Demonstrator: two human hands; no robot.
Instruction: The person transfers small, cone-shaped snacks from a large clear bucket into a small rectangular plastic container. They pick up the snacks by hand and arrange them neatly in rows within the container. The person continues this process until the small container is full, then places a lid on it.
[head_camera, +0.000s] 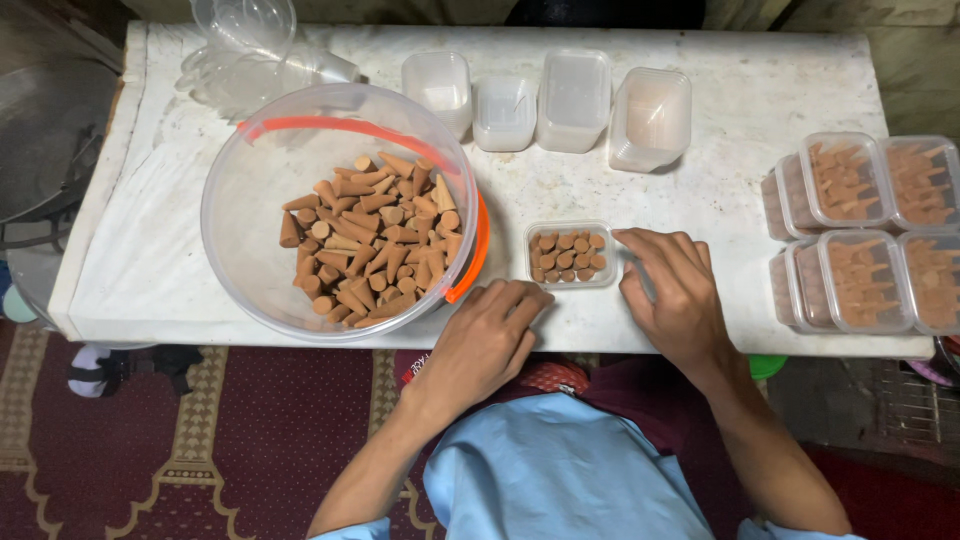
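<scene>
Both hands rest released on the white tabletop (730, 120): the left hand (487, 335) just below, the right hand (672, 295) touching the right side of a small clear box (571, 255) filled with upright brown incense cones. Left of it stands a clear bucket (250, 200) of loose cones (372, 240).

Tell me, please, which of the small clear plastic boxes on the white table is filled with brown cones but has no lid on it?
The small clear plastic box between the two hands: its brown cones stand uncovered.
</scene>
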